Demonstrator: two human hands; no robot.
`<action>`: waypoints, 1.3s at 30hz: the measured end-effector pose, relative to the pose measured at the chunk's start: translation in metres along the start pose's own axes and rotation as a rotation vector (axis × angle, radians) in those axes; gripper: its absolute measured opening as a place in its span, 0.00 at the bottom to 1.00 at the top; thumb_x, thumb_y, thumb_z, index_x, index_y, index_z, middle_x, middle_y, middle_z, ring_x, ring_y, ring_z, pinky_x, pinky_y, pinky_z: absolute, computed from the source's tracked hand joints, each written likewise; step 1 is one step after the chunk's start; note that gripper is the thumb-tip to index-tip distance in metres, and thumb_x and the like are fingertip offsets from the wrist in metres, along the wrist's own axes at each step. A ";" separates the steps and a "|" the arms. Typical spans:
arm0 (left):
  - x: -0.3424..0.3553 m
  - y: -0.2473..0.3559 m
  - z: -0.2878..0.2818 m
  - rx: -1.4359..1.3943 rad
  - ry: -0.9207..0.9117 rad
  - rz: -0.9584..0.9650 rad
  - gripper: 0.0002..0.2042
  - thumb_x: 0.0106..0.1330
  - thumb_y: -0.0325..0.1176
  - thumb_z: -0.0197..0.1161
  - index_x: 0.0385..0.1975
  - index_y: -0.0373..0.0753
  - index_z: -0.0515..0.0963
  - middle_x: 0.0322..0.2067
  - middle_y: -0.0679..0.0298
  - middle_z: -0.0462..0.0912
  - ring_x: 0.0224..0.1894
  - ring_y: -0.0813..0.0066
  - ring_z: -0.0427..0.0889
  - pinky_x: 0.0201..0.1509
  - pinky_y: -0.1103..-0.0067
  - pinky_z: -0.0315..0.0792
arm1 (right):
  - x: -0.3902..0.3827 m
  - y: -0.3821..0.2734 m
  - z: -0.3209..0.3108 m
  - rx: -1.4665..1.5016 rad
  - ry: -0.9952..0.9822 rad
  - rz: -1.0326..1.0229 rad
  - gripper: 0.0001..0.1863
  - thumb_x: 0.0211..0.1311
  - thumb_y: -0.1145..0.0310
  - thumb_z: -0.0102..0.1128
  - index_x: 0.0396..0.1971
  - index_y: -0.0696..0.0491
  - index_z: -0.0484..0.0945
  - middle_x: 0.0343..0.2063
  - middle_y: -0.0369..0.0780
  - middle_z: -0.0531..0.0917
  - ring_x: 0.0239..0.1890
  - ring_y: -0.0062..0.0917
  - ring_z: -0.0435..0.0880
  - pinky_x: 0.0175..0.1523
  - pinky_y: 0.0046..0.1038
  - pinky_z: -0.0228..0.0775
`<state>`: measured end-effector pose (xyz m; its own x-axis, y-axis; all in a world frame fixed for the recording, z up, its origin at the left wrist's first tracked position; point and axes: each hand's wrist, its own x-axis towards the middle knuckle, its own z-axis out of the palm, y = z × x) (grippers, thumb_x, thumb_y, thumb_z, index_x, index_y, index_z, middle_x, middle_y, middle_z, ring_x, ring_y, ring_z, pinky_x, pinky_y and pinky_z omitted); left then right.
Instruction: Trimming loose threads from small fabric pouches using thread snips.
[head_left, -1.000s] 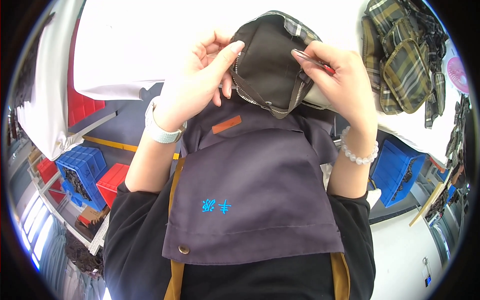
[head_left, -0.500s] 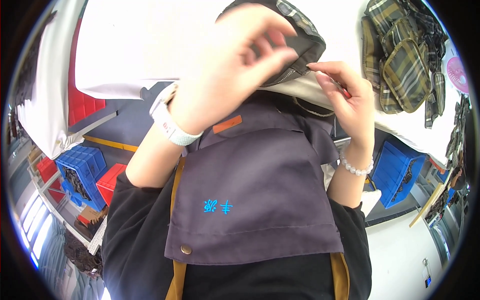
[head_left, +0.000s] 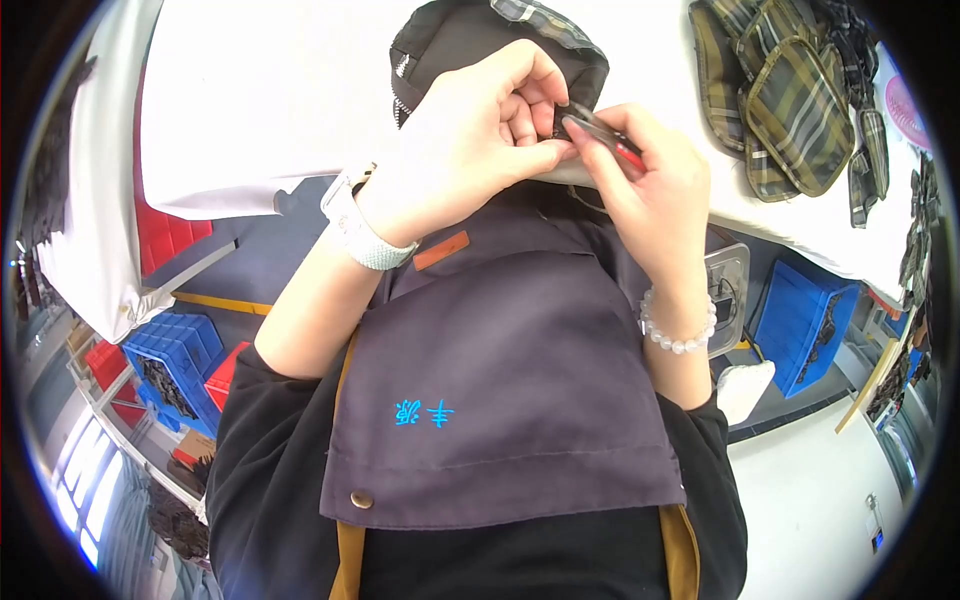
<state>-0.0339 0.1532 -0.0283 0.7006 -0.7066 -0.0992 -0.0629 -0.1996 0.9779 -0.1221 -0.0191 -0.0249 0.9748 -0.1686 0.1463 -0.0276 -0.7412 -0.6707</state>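
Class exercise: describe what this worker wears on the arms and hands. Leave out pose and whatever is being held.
Both hands are bare, without gloves. The left hand has a white mesh-strap watch at the wrist; the right hand has a white bead bracelet. Black sleeves are pushed up near the elbows.

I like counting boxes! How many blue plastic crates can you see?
2: one blue plastic crate under the white table's left side, another blue plastic crate at the right. More may be hidden.

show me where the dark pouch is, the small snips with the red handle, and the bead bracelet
dark pouch (head_left: pixel 450 35): head view, on its dark fabric above the left hand.
small snips (head_left: pixel 600 132): head view, on the metal blade.
bead bracelet (head_left: pixel 678 335): head view, on the beads at the right wrist.
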 end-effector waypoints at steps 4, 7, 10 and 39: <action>0.000 0.002 0.002 0.044 0.036 -0.003 0.13 0.60 0.19 0.68 0.42 0.36 0.74 0.31 0.74 0.74 0.28 0.96 0.70 0.31 0.94 0.65 | 0.002 0.002 0.003 -0.033 -0.005 -0.085 0.06 0.54 0.69 0.69 0.29 0.52 0.79 0.21 0.35 0.81 0.22 0.30 0.78 0.35 0.31 0.69; -0.001 0.003 0.002 0.051 0.023 -0.002 0.14 0.59 0.19 0.69 0.42 0.36 0.73 0.30 0.74 0.74 0.27 0.96 0.69 0.30 0.94 0.65 | -0.002 0.006 -0.001 -0.062 -0.030 -0.126 0.06 0.54 0.71 0.68 0.29 0.52 0.78 0.22 0.36 0.80 0.23 0.32 0.76 0.37 0.32 0.68; -0.001 0.003 0.000 0.044 0.002 -0.001 0.14 0.59 0.20 0.70 0.43 0.37 0.75 0.30 0.74 0.73 0.26 0.96 0.68 0.29 0.94 0.65 | -0.010 0.012 -0.004 0.149 -0.036 -0.095 0.05 0.54 0.75 0.67 0.30 0.54 0.79 0.24 0.36 0.81 0.24 0.27 0.77 0.36 0.27 0.69; 0.001 -0.001 -0.002 -0.064 -0.011 0.108 0.04 0.67 0.27 0.67 0.35 0.35 0.80 0.42 0.66 0.71 0.32 0.86 0.79 0.34 0.87 0.75 | -0.024 0.023 0.001 0.040 0.136 -0.148 0.11 0.52 0.68 0.77 0.32 0.51 0.81 0.26 0.31 0.85 0.23 0.21 0.74 0.41 0.25 0.58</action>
<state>-0.0316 0.1546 -0.0292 0.6844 -0.7291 0.0053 -0.0915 -0.0787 0.9927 -0.1463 -0.0320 -0.0446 0.9286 -0.1477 0.3405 0.1256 -0.7383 -0.6627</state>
